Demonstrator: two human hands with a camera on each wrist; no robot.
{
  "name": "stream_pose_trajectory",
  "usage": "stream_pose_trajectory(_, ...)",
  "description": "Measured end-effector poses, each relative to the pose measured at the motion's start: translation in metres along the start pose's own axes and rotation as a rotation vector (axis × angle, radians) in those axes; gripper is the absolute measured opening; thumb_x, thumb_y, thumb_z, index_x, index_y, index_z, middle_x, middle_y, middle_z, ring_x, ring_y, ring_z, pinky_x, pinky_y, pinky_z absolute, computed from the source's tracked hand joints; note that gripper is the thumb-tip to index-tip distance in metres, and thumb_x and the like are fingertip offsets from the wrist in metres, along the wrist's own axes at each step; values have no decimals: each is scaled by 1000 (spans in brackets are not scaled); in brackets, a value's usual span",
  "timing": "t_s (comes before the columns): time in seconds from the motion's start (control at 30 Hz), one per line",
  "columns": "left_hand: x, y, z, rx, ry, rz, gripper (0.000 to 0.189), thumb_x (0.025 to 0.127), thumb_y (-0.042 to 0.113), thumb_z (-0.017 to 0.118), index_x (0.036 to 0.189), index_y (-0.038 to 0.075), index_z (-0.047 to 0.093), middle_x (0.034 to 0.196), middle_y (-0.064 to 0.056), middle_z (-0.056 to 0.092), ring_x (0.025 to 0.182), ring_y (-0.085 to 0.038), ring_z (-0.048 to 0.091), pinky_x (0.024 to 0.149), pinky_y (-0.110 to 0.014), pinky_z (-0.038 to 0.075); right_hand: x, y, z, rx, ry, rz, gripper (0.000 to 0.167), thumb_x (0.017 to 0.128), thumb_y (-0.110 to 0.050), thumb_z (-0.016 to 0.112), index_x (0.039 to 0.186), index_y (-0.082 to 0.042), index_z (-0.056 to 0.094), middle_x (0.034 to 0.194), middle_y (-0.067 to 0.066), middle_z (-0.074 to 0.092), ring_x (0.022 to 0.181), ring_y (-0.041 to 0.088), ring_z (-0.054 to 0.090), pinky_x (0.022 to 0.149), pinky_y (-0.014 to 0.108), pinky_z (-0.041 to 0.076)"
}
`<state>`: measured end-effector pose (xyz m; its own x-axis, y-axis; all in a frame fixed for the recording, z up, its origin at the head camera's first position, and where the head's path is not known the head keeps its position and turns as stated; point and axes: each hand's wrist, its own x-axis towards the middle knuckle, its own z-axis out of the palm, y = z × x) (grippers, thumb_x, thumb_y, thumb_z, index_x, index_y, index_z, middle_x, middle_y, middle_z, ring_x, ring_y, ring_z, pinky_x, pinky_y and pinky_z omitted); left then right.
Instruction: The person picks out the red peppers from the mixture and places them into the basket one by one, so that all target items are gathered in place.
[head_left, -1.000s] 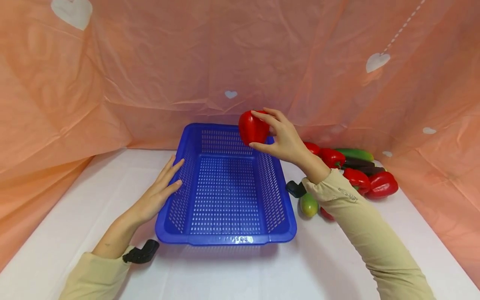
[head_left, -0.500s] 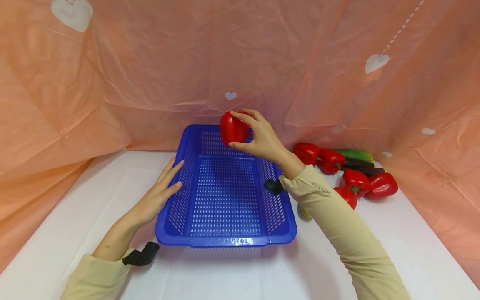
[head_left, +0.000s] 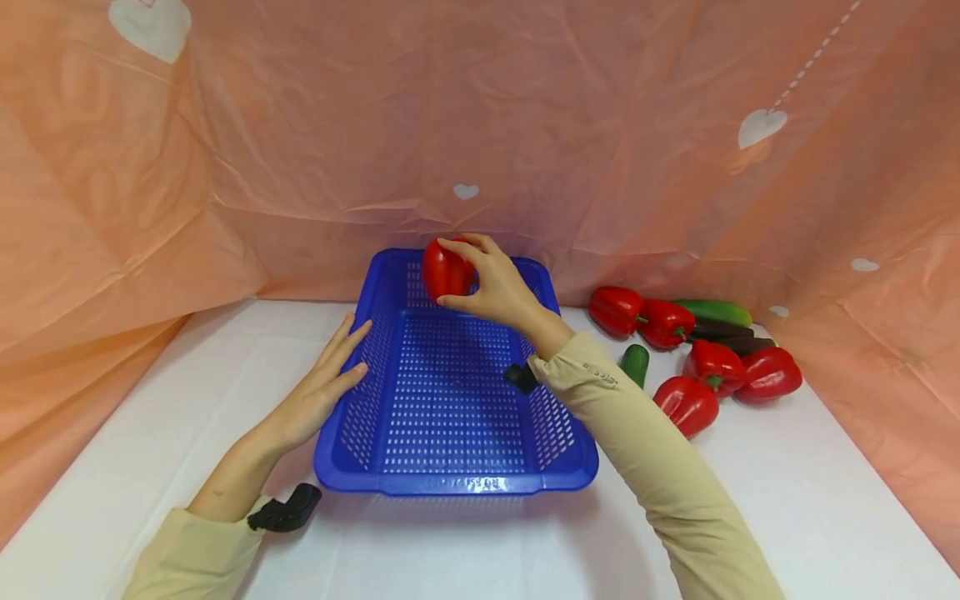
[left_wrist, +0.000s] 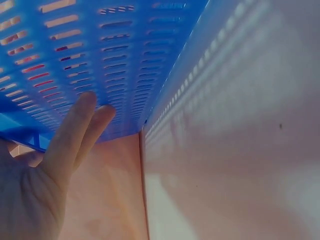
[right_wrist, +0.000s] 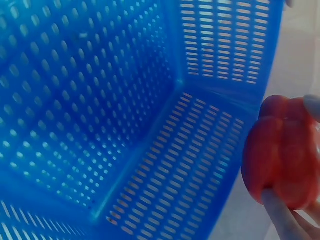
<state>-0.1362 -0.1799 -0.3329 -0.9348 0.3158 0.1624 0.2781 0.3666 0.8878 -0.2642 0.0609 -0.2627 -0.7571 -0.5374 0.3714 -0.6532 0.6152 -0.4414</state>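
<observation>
Pinching red pepper (head_left: 438, 271) in right fingers (head_left: 460, 249) at far end of blue basket (head_left: 457, 483), with left fingers (head_left: 354, 338) extended along its left side: lower fully inside before letting go.

I'm in a small screened-off booth, set up for recording by the look of it. Peach cloth (head_left: 600, 150), creased and printed with white hearts (head_left: 152, 29), hangs behind and on both sides of my white table (head_left: 375, 550), so I can't tell whether a home, a lab or an office lies beyond (the hearts would suit a bedroom curtain). Peppers (head_left: 667, 323) and a basket (head_left: 457, 392) hint at a kitchen, but the black wrist cameras (head_left: 285, 510) at my cuffs say filming corner.
</observation>
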Motion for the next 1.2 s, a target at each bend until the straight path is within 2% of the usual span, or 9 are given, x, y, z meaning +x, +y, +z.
stream_pose_trajectory(0.23,0,2,-1,0,4,2,60,101,19,38,154,6,12,160,-13,-14,145,-39,-15,105,-73,-6,2,1,13,47,5,31,73,77,-24,80,141,-11,48,144,21,39,125,35,48,95,42,51)
stream_pose_trajectory(0.37,-1,2,0,-11,5,4,60,101,18,38,154,5,12,160,-14,-14,145,-39,-15,106,-73,-6,2,1,21,30,-27,51,73,78,-24,79,142,-12,47,145,21,38,127,37,47,99,45,47)
stream_pose_trajectory(0.47,-1,2,0,-17,3,2,60,101,19,38,154,5,12,160,-14,-14,145,-39,-16,106,-72,-6,1,2,28,-5,-81,65,73,79,-25,78,144,-13,45,146,21,36,129,37,45,101,46,45)
stream_pose_trajectory(0.6,-1,3,0,-15,-3,0,60,102,19,38,154,7,11,160,-13,-14,145,-38,-16,106,-72,-6,-2,3,36,-50,-133,64,73,80,-25,77,144,-15,44,148,22,33,130,39,44,99,46,46)
stream_pose_trajectory(0.97,-2,6,0,-14,-3,-10,60,102,19,37,154,7,11,160,-13,-15,145,-38,-16,105,-73,-7,-8,6,49,-75,-207,70,73,81,-27,77,144,-13,43,145,24,36,126,40,48,98,46,47)
stream_pose_trajectory(1.2,-4,7,2,-21,-3,-11,60,102,18,37,154,7,12,160,-12,-15,145,-38,-16,106,-72,-7,-12,8,56,-87,-227,61,74,80,-28,78,144,-11,43,143,25,38,124,40,50,100,46,46)
